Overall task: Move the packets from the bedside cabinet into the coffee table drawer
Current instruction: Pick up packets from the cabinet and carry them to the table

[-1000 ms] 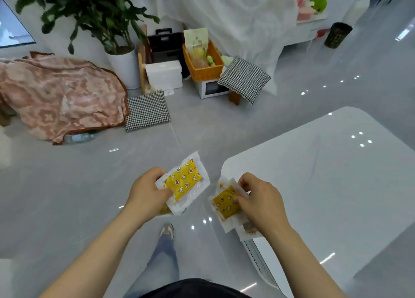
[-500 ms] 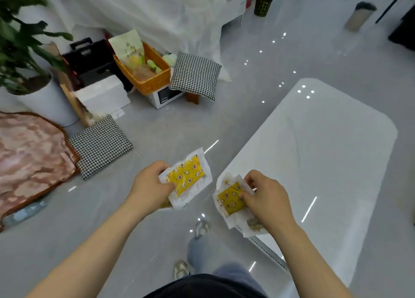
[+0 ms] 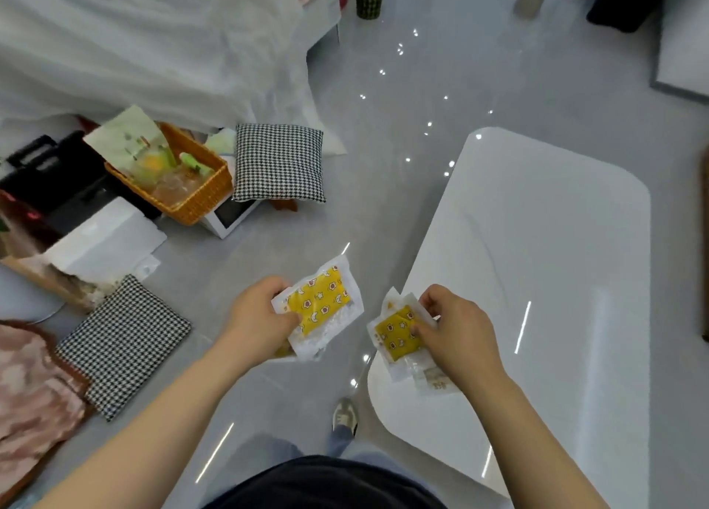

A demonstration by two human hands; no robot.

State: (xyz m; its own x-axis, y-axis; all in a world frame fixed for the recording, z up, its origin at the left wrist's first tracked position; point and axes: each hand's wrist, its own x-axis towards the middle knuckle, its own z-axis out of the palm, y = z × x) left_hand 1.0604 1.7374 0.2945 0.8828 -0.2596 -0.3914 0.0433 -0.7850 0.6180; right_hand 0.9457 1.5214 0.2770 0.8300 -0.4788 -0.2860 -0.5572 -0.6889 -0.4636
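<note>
My left hand [image 3: 259, 322] grips a white packet with a yellow star-patterned centre [image 3: 322, 305] over the grey floor, with another packet edge showing beneath it. My right hand [image 3: 456, 332] pinches a second yellow-centred packet [image 3: 395, 334], stacked on more clear packets, above the near left corner of the glossy white coffee table [image 3: 537, 278]. No drawer is visible from this angle. The bedside cabinet is out of view.
An orange wicker basket [image 3: 192, 197] sits on a white box at the left, with checked cushions [image 3: 278, 161] leaning beside it and lying [image 3: 122, 339] on the floor. A pink blanket [image 3: 27, 389] lies far left. My shoe [image 3: 345, 416] is near the table edge.
The view has swung right and I have walked nearer the coffee table. Both hands keep the same hold on their packets; the right hand now hangs over the table corner.
</note>
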